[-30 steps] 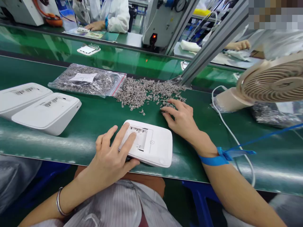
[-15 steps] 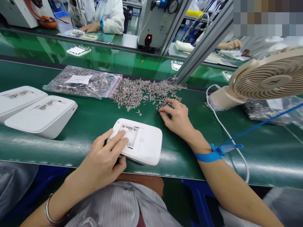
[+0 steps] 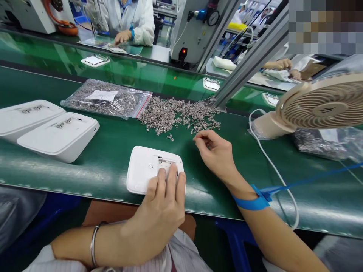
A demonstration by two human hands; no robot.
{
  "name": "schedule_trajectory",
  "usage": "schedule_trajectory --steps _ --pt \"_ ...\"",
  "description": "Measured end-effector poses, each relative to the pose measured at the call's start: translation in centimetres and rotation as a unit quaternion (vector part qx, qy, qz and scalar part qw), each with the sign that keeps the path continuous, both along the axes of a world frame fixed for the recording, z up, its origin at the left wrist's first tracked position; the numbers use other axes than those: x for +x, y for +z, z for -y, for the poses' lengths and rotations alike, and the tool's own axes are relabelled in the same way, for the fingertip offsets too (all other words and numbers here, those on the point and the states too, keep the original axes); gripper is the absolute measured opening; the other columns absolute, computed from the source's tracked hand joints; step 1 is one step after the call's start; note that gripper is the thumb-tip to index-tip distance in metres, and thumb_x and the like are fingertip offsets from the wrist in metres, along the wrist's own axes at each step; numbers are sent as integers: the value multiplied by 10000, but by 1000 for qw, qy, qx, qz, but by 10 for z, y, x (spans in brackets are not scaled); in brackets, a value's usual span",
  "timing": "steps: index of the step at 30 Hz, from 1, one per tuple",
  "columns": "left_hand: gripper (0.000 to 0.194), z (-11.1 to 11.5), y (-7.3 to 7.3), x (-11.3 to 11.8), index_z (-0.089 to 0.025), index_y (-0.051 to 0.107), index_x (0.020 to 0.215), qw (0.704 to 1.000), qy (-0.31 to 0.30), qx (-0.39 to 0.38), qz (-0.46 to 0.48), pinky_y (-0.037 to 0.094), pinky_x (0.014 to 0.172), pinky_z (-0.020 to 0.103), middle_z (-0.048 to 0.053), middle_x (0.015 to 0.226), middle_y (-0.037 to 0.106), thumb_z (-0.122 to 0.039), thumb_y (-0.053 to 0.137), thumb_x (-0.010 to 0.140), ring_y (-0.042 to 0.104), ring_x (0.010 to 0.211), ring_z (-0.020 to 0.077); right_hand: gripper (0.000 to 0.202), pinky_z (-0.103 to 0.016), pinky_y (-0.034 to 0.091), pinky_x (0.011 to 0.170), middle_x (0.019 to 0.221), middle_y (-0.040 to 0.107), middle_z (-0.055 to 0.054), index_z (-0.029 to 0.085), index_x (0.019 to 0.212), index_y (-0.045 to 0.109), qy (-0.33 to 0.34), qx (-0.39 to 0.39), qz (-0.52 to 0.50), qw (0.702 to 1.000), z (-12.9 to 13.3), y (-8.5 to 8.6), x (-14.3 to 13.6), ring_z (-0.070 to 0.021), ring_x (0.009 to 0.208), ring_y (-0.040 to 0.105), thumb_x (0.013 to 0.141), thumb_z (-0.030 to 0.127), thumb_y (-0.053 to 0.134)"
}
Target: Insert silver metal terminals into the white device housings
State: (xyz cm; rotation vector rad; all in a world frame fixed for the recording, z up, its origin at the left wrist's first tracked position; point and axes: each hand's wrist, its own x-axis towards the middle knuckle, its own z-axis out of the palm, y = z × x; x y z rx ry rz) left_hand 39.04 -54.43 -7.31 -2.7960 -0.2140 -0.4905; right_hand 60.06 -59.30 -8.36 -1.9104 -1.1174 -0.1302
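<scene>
My left hand (image 3: 166, 196) rests on a white plastic device housing (image 3: 140, 172), its fingers over the open battery compartment (image 3: 163, 162) and its thumb out of sight. The housing lies on the green belt with its speaker holes to the left. To its right, my right hand (image 3: 217, 153) has thumb and forefinger pinched together; anything between them is too small to make out. Just beyond that hand spreads a loose heap of small silvery metal contact pieces (image 3: 161, 115). A few of them lie apart on the near side.
Two more white housings (image 3: 61, 138) stand at left. Behind them lies a zip bag of metal pieces (image 3: 103, 100). At right are a beige fan (image 3: 320, 107), its white cable (image 3: 273, 172) and another bag (image 3: 317, 141). A blue wrist strap (image 3: 252, 198) trails rightward. Co-workers sit across the belt.
The white housing has been turned about, so its battery compartment now faces right. My left hand has moved right with it. My right hand has drawn back from the heap, fingers closed in a pinch.
</scene>
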Motion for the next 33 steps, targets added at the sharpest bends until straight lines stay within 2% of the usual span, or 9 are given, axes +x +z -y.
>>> schedule_trajectory --steps 3,6,10,15,20,26,33 --pt "489 8 0 13 0 474 1293 997 61 47 3 384 892 336 196 1297 508 -207 418 853 557 1113 275 42 -294 525 664 774 635 -17 200 761 548 52 31 -144 988 -2 8 -19 -135 688 618 802 205 544" --pt "459 12 2 21 14 524 1242 995 75 64 1 404 888 322 202 1239 557 -199 434 846 578 1079 275 44 -309 527 732 871 642 -39 198 760 566 125 36 -187 974 -3 14 -35 -152 819 626 802 208 569" --pt "423 15 2 22 -14 571 1194 995 70 66 7 414 872 322 169 1187 600 -242 437 864 593 1007 245 91 -305 494 696 789 585 -25 209 733 618 185 -2 -124 975 -6 15 -44 -149 792 569 797 162 574" --pt "397 16 1 17 -25 608 1130 995 69 53 41 399 849 308 142 1122 637 -295 449 885 584 997 214 119 -291 472 648 751 540 -14 215 766 638 181 -16 -76 980 -9 11 -44 -134 729 524 804 129 565" --pt "386 11 0 14 -89 609 1138 996 66 31 54 375 864 337 106 1138 635 -338 472 878 567 1040 232 122 -286 459 630 790 531 -27 204 767 622 209 -25 -81 974 -6 13 -44 -133 739 525 823 128 544" --pt "406 9 -1 12 -85 590 1161 995 69 24 67 382 861 334 126 1189 611 -355 486 876 580 1014 226 153 -282 454 611 824 520 -38 201 792 615 197 -36 -21 979 -5 15 -47 -132 737 527 827 99 506" --pt "435 9 -3 12 -72 563 1191 996 63 22 62 397 842 323 137 1247 572 -373 451 897 585 1000 215 143 -278 463 632 833 526 -39 194 772 595 213 -63 -17 975 -5 17 -46 -132 766 544 836 108 501"
